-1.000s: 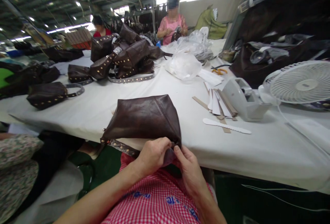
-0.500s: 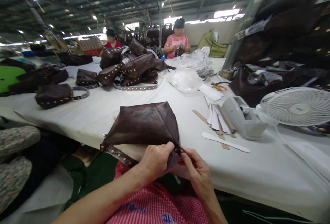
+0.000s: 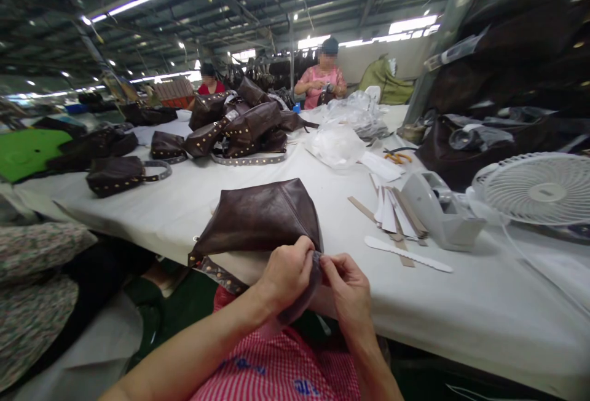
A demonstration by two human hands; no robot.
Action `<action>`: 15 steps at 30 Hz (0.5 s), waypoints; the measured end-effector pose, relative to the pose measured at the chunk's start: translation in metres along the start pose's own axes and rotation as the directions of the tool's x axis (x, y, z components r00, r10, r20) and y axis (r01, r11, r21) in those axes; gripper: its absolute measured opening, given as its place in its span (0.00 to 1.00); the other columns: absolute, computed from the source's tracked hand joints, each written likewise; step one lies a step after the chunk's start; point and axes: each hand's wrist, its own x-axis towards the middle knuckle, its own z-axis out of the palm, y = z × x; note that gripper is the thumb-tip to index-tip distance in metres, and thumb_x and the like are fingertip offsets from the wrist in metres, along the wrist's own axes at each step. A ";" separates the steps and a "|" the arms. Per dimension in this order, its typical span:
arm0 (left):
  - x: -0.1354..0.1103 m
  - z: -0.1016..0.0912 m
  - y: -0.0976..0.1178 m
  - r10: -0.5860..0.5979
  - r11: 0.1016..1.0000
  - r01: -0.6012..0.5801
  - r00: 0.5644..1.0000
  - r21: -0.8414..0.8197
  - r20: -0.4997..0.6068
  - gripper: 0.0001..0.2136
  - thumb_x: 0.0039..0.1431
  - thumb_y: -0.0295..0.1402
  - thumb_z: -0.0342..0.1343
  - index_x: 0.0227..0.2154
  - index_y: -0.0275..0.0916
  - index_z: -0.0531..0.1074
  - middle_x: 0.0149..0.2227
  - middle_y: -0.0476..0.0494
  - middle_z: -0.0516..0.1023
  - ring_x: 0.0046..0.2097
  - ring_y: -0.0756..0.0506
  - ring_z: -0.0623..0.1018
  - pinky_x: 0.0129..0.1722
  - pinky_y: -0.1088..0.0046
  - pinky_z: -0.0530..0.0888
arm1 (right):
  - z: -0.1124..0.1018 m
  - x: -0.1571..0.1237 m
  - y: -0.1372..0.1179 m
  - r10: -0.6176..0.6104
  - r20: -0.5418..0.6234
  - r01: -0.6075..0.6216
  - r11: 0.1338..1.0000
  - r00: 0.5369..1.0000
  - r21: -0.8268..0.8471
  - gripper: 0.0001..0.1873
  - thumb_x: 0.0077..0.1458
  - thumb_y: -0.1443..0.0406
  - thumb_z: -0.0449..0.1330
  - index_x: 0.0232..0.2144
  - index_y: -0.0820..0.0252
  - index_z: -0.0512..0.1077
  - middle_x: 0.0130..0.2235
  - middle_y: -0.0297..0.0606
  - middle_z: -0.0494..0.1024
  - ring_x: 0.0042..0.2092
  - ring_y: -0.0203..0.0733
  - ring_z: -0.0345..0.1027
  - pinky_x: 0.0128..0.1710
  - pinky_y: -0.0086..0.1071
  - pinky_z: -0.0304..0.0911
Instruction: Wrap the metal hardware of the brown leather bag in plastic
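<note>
Your left hand and right hand both pinch one corner of the single brown leather bag lying at the table edge; two co-workers sit beyond.

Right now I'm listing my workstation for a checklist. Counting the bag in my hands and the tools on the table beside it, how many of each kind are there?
Bag, pinched by left hand and right hand: 1
Tape dispenser: 1
Fan: 1
White toothed strip: 1
Total: 4
</note>
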 end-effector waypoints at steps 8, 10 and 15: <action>0.001 -0.010 -0.017 0.033 0.820 0.045 0.992 -0.571 0.125 0.10 0.58 0.30 0.53 0.43 0.37 0.65 0.26 0.53 0.72 0.27 0.52 0.70 0.28 0.78 0.66 | 0.005 0.008 -0.002 -0.063 -0.058 0.060 0.997 0.996 -0.047 0.20 0.50 0.48 0.64 0.26 0.59 0.71 0.24 0.32 0.73 0.27 0.37 0.65 0.28 0.30 0.62; 0.002 -0.007 -0.018 0.032 0.777 0.070 0.988 -0.626 0.150 0.12 0.55 0.28 0.56 0.43 0.37 0.64 0.29 0.51 0.74 0.30 0.51 0.73 0.29 0.78 0.67 | 0.005 0.007 -0.001 -0.057 -0.044 0.057 0.998 0.997 0.004 0.19 0.49 0.49 0.66 0.30 0.59 0.72 0.28 0.34 0.76 0.30 0.39 0.68 0.31 0.31 0.65; 0.014 0.006 -0.020 0.036 0.704 0.114 0.980 -0.701 0.195 0.12 0.54 0.26 0.56 0.41 0.37 0.65 0.30 0.50 0.74 0.31 0.52 0.72 0.30 0.78 0.66 | -0.001 0.015 0.001 -0.053 -0.096 0.049 0.998 0.994 -0.036 0.21 0.41 0.52 0.71 0.29 0.60 0.73 0.28 0.36 0.78 0.31 0.41 0.70 0.32 0.34 0.65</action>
